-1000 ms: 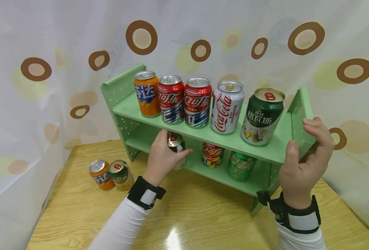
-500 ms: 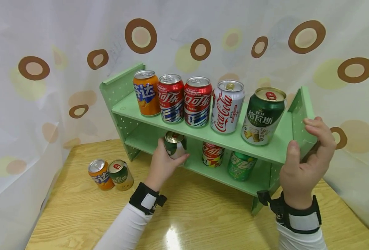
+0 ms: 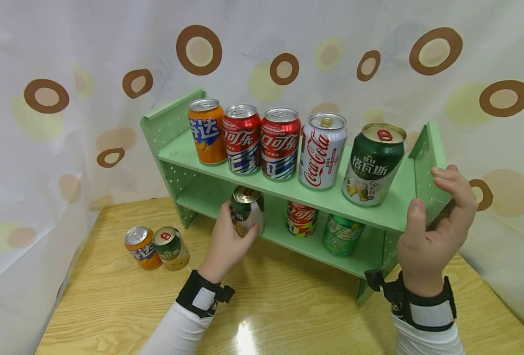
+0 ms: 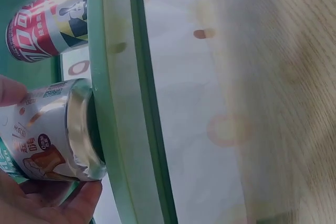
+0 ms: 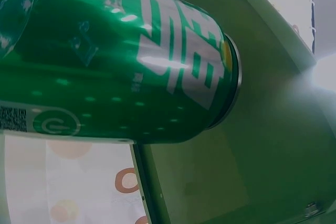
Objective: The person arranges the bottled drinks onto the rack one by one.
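A green-and-white drink can [image 3: 247,209] stands upright on the lower board of a green two-tier shelf [image 3: 284,241]. My left hand [image 3: 228,241] holds it, fingers at its left side and thumb across its front; the left wrist view shows the can's base [image 4: 84,135] at the board's front edge. My right hand [image 3: 435,231] grips the shelf's right end panel, thumb inside and fingers outside. Farther right on the lower board stand a red cola can [image 3: 302,219] and a green soda can [image 3: 343,235]. That green can fills much of the right wrist view, where the hand is hidden.
Along the top board stand several cans, among them an orange can [image 3: 207,133], a white cola can [image 3: 323,153] and a dark green can [image 3: 373,165]. Left of the shelf, another orange can [image 3: 143,247] and a green-and-gold can [image 3: 170,249] sit on the wooden table [image 3: 111,305].
My left hand has drawn slightly down and left along the can, so more of the can shows. The can has moved slightly left. My right hand keeps its place on the shelf.
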The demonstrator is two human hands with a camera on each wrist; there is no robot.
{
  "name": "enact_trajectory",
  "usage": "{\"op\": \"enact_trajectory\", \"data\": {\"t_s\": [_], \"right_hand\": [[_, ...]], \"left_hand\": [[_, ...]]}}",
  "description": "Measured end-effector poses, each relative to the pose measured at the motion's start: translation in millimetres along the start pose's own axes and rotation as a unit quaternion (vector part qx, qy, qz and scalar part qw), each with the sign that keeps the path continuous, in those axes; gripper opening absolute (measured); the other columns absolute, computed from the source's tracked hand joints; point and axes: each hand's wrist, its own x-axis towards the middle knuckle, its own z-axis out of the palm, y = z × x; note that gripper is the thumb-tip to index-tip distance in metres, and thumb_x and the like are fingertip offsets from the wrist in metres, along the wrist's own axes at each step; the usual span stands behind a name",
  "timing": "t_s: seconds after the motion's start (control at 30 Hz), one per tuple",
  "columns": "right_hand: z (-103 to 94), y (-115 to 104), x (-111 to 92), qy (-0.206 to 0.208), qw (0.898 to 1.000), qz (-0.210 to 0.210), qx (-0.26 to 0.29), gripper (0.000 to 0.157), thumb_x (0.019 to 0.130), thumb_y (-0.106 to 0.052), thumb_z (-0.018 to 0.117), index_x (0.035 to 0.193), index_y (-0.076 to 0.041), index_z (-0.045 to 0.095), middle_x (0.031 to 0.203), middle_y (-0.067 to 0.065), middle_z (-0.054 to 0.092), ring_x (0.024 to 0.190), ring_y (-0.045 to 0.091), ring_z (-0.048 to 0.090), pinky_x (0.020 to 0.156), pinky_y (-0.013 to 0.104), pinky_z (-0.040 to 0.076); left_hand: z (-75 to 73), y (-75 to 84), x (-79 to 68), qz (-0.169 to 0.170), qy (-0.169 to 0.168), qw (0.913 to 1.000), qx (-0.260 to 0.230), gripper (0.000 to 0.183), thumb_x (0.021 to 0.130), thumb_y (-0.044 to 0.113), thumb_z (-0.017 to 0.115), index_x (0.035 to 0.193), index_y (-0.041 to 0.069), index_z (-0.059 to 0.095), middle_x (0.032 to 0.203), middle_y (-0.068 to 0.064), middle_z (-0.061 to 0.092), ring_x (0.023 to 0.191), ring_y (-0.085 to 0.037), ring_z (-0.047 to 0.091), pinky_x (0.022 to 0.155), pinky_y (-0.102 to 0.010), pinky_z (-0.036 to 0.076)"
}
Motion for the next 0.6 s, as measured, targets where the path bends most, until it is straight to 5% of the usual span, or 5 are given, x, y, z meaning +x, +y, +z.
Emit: {"op": "enact_trajectory", "data": {"t_s": [0.6], "right_hand": [[-0.5,-1,1,-0.002,1.000,0.000,-0.001,0.022,0.083,0.001,0.052,0.101,0.012,0.054,0.115,0.014,0.063,0.123,0.030,0.054,0.126,0.047,0.025]], "left_hand": [[6.6,4.2,13.5,-0.008,-0.011,0.9999,0.002,0.072,0.092,0.024,0.079,0.147,-0.001,0.039,0.131,-0.018,0.058,0.105,-0.026,0.060,0.086,-0.040,0.054]]}}
